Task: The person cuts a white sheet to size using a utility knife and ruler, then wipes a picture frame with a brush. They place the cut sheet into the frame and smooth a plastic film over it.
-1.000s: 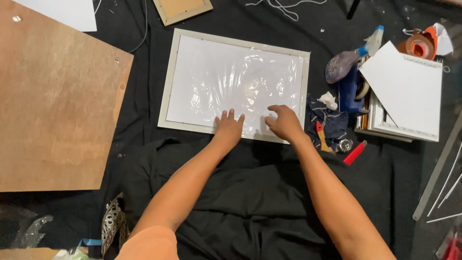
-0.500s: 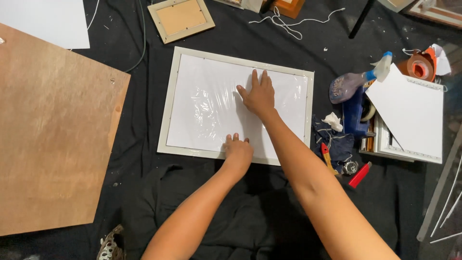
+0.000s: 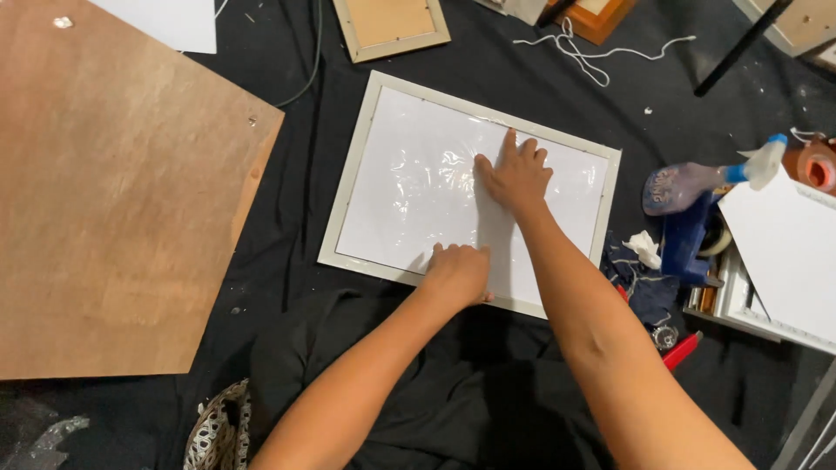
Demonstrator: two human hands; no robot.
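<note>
Pressing flat with spread fingers [image 3: 508, 144], the right hand [image 3: 515, 177] lay palm-down on the clear plastic film [image 3: 418, 187] near the far edge of the picture frame [image 3: 344, 198]; it gripped nothing, the fingers simply extended and resting on the wrinkled sheet. The left hand [image 3: 456, 274] sat closer to the person, at the near edge of the same frame, its fingers curled loosely downward with the tips on the film and the knuckles raised; it too held nothing that could be made out. Both forearms ran back toward the camera across a rumpled black cloth [image 3: 453, 392].

The frame was a pale grey rectangle, lying slightly tilted on the dark floor covering [image 3: 296, 226], with a white sheet under the glossy film filling its opening. To its left a large brown board [image 3: 113, 191] lay flat, its corner close beside the frame but apart from it. Beyond the frame's far side lay a smaller wooden frame [image 3: 390, 24] and a loose white string [image 3: 592, 59]. To the right, well clear of the hands, a spray bottle [image 3: 697, 181] with a blue-and-white nozzle lay on its side, next to a crumpled white scrap [image 3: 645, 248], a white card [image 3: 784, 252] and a red-handled tool [image 3: 682, 350].
</note>
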